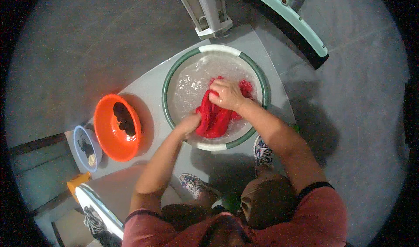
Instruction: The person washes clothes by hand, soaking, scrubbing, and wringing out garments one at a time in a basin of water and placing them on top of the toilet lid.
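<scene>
A bunched red cloth lies partly in the water of a round basin with a green and white rim. My right hand is closed on the cloth's upper part, its fingers curled over a fold. Down at the cloth's left edge, my left hand grips the fabric, its fingers partly hidden by the red folds. The water around the cloth is rippled and bubbly. What kind of garment or textile the cloth is cannot be made out.
Left of the basin stand an orange bowl with dark wet fabric and a small blue bowl with dark and pale pieces. A white tub is at lower left. Beyond the basin are a white metal leg and a mint-green floor squeegee.
</scene>
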